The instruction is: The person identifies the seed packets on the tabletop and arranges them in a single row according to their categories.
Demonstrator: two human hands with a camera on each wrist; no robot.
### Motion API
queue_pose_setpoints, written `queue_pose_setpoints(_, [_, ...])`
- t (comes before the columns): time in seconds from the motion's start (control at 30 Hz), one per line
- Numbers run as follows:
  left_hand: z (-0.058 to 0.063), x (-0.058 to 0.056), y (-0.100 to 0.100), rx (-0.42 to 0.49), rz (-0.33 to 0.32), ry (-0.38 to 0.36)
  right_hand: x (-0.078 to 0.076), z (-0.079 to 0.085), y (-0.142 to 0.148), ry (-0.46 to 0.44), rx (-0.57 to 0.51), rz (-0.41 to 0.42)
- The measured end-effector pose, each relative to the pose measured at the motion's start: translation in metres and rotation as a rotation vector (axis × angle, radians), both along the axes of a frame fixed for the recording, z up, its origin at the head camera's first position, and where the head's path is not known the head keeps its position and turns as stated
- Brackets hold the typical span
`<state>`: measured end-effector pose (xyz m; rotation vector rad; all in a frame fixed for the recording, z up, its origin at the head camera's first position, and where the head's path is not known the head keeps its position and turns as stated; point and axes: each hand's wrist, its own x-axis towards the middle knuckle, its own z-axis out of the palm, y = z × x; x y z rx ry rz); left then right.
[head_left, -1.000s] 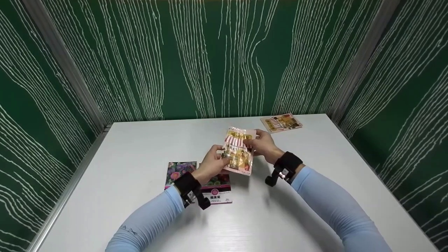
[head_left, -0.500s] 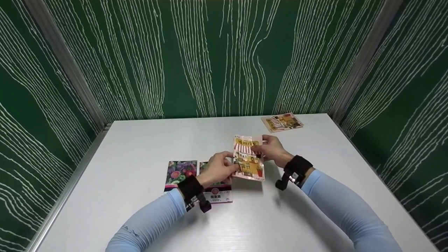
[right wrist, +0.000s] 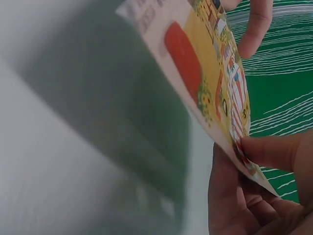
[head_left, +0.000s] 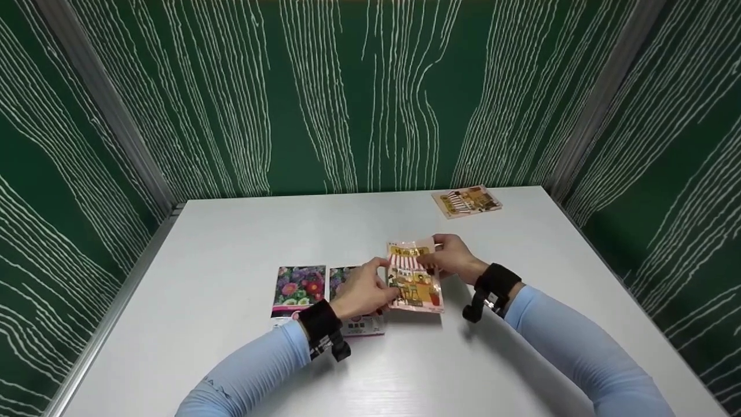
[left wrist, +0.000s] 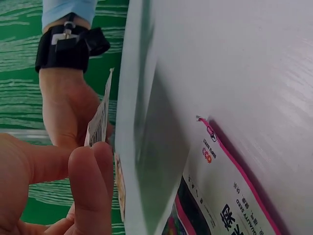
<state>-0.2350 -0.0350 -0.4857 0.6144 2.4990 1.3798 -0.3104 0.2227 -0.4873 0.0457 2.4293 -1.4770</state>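
Both hands hold a pale pink packet (head_left: pixel 415 286) printed with a red-and-white striped awning and a yellow shop scene, tilted just above the white table. My left hand (head_left: pixel 366 291) pinches its lower left edge, thumb on the printed front. At the upper right edge, my right hand (head_left: pixel 456 258) grips it between thumb and fingers; the right wrist view shows this thumb (right wrist: pixel 271 152) on the front face. Under and beside my left hand lie two flower seed packets, one (head_left: pixel 300 285) fully left of the other (head_left: pixel 337 278), which the hand partly covers.
A matching awning-printed packet or small stack (head_left: pixel 468 201) lies at the table's far right edge. Green walls with white wavy lines (head_left: pixel 370 98) stand behind the table (head_left: pixel 260 231) and on both sides.
Both hands have brought the awning-printed packet toward the front and slightly right, lowering it nearer the table. The flower seed packets and the far packet have stayed put.
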Motion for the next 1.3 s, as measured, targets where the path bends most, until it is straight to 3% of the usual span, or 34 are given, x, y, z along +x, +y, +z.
queue_pose_setpoints(0.23, [-0.007, 0.005, 0.006, -0.061, 0.019, -0.028, 0.001, -0.011, 0.001, 0.027, 0.093, 0.037])
queue_pose_setpoints(0.43, [-0.012, 0.008, 0.009, -0.154, 0.022, 0.031, 0.002, -0.016, 0.000, 0.062, 0.153, 0.064])
queue_pose_setpoints(0.63, [-0.012, 0.010, 0.010, -0.222, 0.017, 0.059, 0.004, -0.021, 0.000, 0.129, 0.199, 0.098])
queue_pose_setpoints(0.9, [-0.012, 0.009, 0.012, -0.305, 0.006, 0.084, 0.005, -0.025, 0.001, 0.124, 0.240, 0.110])
queue_pose_setpoints(1.3, [-0.010, 0.007, 0.019, -0.424, -0.019, 0.118, 0.007, -0.028, -0.001, 0.221, 0.375, 0.121])
